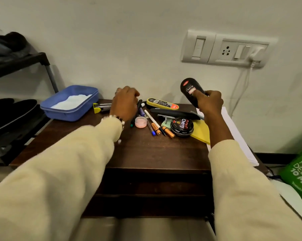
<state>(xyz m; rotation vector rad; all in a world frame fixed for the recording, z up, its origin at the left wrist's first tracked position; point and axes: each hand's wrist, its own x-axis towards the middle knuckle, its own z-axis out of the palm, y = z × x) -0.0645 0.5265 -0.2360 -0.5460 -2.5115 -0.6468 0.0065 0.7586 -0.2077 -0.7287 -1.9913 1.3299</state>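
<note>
The dark wooden worktop (146,153) fills the lower centre of the frame. At mid-frame it carries a round black shoe-polish tin (182,126) and a scatter of pens (152,121). Just left of centre, the left hand (125,103) hovers over the pens with its fingers curled down; I cannot tell whether it grips anything. Right of centre, the right hand (210,101) grips a black oval shoe-polish bottle (190,88), tilted, clear above the worktop and in front of the white wall.

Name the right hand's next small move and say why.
Probably carry the polish bottle left and set it in the blue tray: the right hand grips it clear of the table, the tray stands open at the left, and the left hand is over the pens.
</note>
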